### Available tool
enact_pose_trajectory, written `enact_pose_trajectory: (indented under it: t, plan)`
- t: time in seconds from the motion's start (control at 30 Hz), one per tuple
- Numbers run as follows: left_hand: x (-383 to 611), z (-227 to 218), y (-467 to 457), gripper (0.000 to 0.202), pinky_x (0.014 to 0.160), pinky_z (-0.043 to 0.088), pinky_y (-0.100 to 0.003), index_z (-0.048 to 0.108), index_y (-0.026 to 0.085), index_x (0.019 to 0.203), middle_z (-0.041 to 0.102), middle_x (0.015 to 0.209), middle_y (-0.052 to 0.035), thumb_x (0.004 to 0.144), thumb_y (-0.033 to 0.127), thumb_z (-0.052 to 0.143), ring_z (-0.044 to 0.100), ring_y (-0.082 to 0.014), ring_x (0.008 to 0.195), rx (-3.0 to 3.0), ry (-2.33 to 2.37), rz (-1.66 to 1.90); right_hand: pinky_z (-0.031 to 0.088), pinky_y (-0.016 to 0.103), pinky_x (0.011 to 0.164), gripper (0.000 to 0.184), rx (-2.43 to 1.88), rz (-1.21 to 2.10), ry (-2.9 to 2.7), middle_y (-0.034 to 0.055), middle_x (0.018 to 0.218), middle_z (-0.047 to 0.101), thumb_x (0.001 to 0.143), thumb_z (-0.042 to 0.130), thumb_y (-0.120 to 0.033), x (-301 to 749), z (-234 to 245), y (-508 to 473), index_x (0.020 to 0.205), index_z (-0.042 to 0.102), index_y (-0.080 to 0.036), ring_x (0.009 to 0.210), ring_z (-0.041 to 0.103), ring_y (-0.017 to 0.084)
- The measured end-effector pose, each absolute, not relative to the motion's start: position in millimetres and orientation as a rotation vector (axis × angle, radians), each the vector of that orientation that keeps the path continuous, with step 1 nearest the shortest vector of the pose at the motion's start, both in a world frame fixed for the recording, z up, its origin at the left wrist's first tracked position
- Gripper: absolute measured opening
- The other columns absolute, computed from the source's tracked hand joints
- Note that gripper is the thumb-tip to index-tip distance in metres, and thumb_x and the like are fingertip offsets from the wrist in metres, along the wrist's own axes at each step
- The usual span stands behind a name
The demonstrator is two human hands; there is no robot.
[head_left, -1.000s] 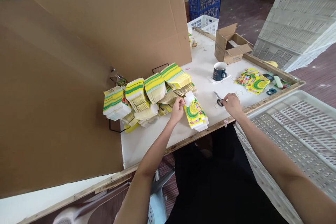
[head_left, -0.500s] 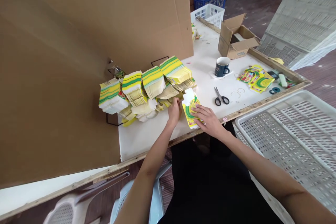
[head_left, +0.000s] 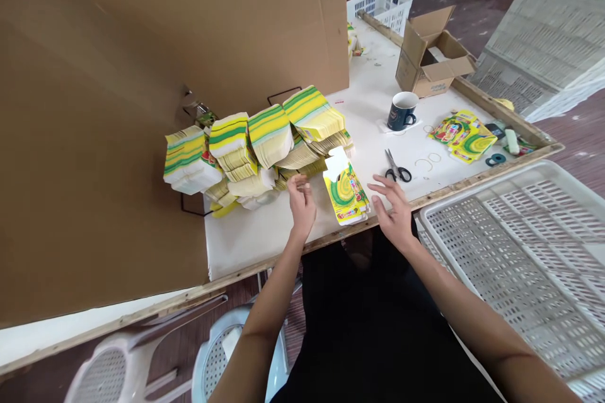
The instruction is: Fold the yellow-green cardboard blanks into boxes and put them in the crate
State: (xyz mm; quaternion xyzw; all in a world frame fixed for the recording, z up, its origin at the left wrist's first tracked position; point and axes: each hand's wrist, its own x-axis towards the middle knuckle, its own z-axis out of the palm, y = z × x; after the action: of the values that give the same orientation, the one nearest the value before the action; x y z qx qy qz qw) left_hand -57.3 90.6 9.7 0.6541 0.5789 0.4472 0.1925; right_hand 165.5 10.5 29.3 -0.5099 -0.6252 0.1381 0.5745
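A small stack of flat yellow-green printed cartons [head_left: 346, 194] lies near the front edge of the white table [head_left: 265, 236]. My left hand [head_left: 300, 201] hovers just left of the stack, fingers apart and holding nothing. My right hand [head_left: 392, 204] is just right of the stack, fingers spread, also without anything in it. Behind them, several bundles of the same flat cartons [head_left: 255, 145] lean in a row. Black-handled scissors [head_left: 396, 169] lie on the table beyond my right hand.
A big sheet of brown cardboard [head_left: 118, 107] stands along the left. A dark mug [head_left: 401, 110], an open cardboard box [head_left: 430, 56], more printed cartons [head_left: 460, 135] and tape sit further back. White perforated plastic trays [head_left: 515, 239] lie on the right. Plastic chairs [head_left: 123, 365] stand below.
My right hand left the scissors, pressed on the small carton stack, then lifted off to its right. My left hand let go of the stack's flap and drew back slightly.
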Motion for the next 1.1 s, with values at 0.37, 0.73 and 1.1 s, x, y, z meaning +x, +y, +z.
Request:
enact_pose_trajectory:
  t: [0.37,0.73,1.1]
  plan:
    - [-23.7,16.3,59.3,0.041,0.128,0.022,-0.057,0.05,0.022,0.143,0.052,0.154,-0.0161,0.105,0.035,0.043,0.034,-0.0275,0.154,2.153,1.023,1.221,0.045,0.049,0.099,0.023,-1.212,0.11,-1.821,0.0119,0.132,0.062,0.095,0.067,-0.026,177.1,21.3,2.7,0.118,0.071,-0.029,0.123,0.058,0.03]
    - [-19.3,25.0,57.5,0.041,0.129,0.019,-0.057,0.052,0.019,0.142,0.053,0.154,-0.0162,0.105,0.034,0.042,0.034,-0.0266,0.155,2.191,1.098,1.144,0.045,0.042,0.092,0.011,-1.174,0.219,-1.717,0.0067,0.107,0.072,0.1,0.06,-0.026,174.9,25.7,9.3,0.093,0.07,-0.025,0.104,0.064,0.024]
    - [-4.1,38.2,42.6,0.052,0.127,-0.012,-0.061,0.04,0.025,0.152,0.045,0.161,-0.0156,0.102,0.032,0.051,0.034,-0.0277,0.155,2.317,1.135,1.064,0.048,0.031,0.06,0.041,-1.399,0.887,-0.959,0.0018,0.071,0.068,0.078,0.076,-0.059,181.1,30.9,10.4,0.088,0.072,-0.019,0.06,0.057,0.016]
